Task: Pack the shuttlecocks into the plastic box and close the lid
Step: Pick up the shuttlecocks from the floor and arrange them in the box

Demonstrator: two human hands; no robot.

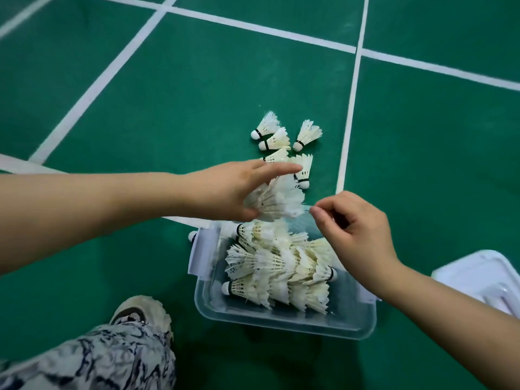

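Observation:
A clear plastic box stands on the green court floor with several white feather shuttlecocks lying in it. My left hand grips a bunch of shuttlecocks just above the box's far edge. My right hand hovers over the box's right side, fingers curled, thumb and forefinger pinched near the box's far rim; whether it holds anything is unclear. Several loose shuttlecocks lie on the floor beyond the box. The white lid lies at the right.
White court lines cross the green floor. My patterned trouser leg and shoe are at the lower left, close to the box. One shuttlecock lies by the box's left latch.

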